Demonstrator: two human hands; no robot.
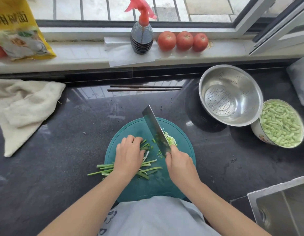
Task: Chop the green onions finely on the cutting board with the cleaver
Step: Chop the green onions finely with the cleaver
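My right hand (180, 165) is clenched around the handle of the cleaver (155, 132), blade lifted and tilted, tip pointing away and left over the round cutting board (183, 138). My left hand (129, 154) lies flat on the green onions (147, 165), pinning them, fingers curled near the cut ends; it presses rather than grasps anything.

Key relation: the uncut stalks run left to right across the board, so their long axis crosses the blade line. Their cut ends sit just left of the blade, between my two hands. The blade is nearer those ends than my left fingertips are, but not by much. Next chop probably lands right beside the knuckles, so the risk is there.

Chopped bits (170, 139) are piled on the blade's right side, partly hidden behind it. The handle is fully hidden in my grip. The stalks' middles are covered by my left hand; their far ends hang off the board's left edge over the dark surface (71, 133).
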